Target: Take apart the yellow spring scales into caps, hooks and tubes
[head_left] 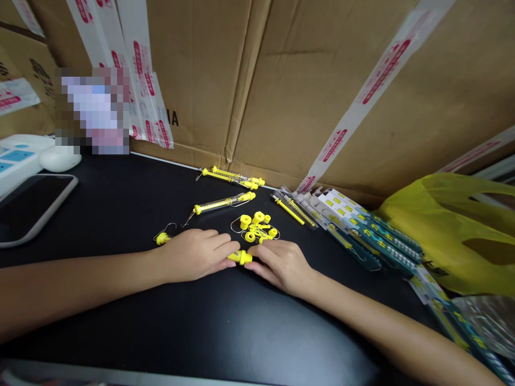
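Note:
My left hand (201, 253) is wrapped round the body of a yellow spring scale (161, 238), whose hooked end sticks out to the left. At its other end, a yellow cap (240, 258) shows between my two hands. The thumb and fingers of my right hand (281, 264) pinch at this capped end; whether a small part sits in them is hidden. Just beyond my fingers lies a pile of loose yellow caps and wire hooks (257, 219). Behind it rests a spring scale (225, 202) with a clear tube, and two more spring scales (231, 177) lie by the cardboard.
Clear tubes with yellow strips (295, 210) lie beside packaged spring scales (362, 225) at the right. A yellow plastic bag (450, 230) stands behind them. On the left are a phone (36, 206) and a white power strip (20, 155). Cardboard boxes (201, 64) wall the table's back.

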The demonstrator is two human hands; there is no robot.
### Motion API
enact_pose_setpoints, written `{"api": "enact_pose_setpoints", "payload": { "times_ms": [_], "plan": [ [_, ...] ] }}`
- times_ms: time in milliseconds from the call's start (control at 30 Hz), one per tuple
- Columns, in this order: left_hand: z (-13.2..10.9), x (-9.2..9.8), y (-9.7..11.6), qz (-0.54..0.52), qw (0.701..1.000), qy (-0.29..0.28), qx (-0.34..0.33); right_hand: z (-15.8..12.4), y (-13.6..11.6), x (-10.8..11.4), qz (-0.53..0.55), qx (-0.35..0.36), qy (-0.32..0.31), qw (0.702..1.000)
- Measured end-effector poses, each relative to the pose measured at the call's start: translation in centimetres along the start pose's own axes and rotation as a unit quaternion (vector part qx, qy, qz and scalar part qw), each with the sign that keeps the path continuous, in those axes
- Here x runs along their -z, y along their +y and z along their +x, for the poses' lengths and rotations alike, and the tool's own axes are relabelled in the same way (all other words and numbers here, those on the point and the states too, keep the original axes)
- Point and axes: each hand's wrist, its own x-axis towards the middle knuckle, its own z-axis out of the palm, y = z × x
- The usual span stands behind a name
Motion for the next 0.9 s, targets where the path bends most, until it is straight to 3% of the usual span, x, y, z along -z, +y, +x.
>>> {"api": "enact_pose_setpoints", "payload": {
  "times_ms": [333, 600, 900],
  "plan": [
    [0.13, 0.09, -0.02, -0.004, 1.0, 0.017, -0.009, -0.27, -0.02, -0.05, -0.056, 0.074, 0.027, 0.995],
    [0.1, 0.13, -0.01, -0.003, 1.0, 0.011, -0.008, -0.13, -0.05, 0.08, -0.025, 0.001, 0.003, 1.0],
    [0.06, 0.12, -0.02, -0.001, 1.0, 0.009, -0.003, -0.07, -0.06, 0.08, -0.007, 0.017, 0.007, 1.0]
  ]
}}
